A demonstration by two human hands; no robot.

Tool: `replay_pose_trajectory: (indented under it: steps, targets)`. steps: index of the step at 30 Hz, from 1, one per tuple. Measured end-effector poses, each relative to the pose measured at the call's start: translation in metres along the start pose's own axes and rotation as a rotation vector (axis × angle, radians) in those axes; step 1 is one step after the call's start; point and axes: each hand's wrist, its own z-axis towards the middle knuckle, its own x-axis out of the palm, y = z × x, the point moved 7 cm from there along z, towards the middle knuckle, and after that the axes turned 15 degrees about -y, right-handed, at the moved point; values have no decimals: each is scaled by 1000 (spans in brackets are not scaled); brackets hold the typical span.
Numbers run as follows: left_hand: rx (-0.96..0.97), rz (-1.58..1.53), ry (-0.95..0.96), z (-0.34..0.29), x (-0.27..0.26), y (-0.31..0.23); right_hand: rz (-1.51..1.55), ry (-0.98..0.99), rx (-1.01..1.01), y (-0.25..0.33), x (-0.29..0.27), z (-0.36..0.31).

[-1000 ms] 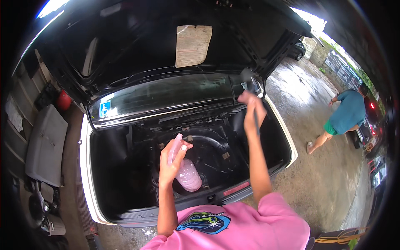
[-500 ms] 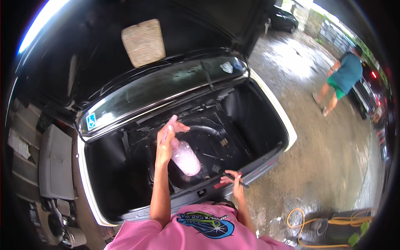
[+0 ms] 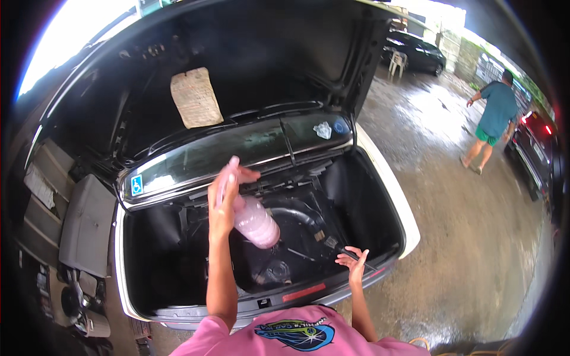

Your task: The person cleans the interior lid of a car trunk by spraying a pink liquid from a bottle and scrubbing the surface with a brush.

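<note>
My left hand point(image 3: 221, 204) is closed around the neck and trigger of a spray bottle point(image 3: 257, 225) filled with pale pink liquid. The bottle hangs tilted over the black floor of an open car trunk point(image 3: 297, 274). On the right, near the trunk's rear edge, my right hand point(image 3: 354, 264) grips a slim black tool point(image 3: 350, 253) between thumb and fingers. It has a wider dark tip pointing into the trunk; its exact kind is too small to make out.
Above stands the raised black trunk lid point(image 3: 267, 53) with a worn paper label point(image 3: 196, 99). A grey seat cushion point(image 3: 89, 222) lies at the left. To the right, a person in a teal shirt point(image 3: 497, 110) stands on wet concrete by a dark car point(image 3: 534, 145). A white chair point(image 3: 398, 62) is farther back.
My view has tilted up and shifted. The right hand has moved right along the trunk edge with the black tool. My left hand still holds the spray bottle. The other person has walked away a little.
</note>
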Motion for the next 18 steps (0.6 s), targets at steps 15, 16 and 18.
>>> replay_pose_trajectory:
  steps: [15,16,18]
  targets:
    - [566,162,-368,159,53,-118,-242,137,45,18,54,-16]
    - [561,150,-351,163,56,-119,-235,129,113,3,47,-29]
    - [527,181,-303,169,68,-112,-244,133,245,-21,33,-61]
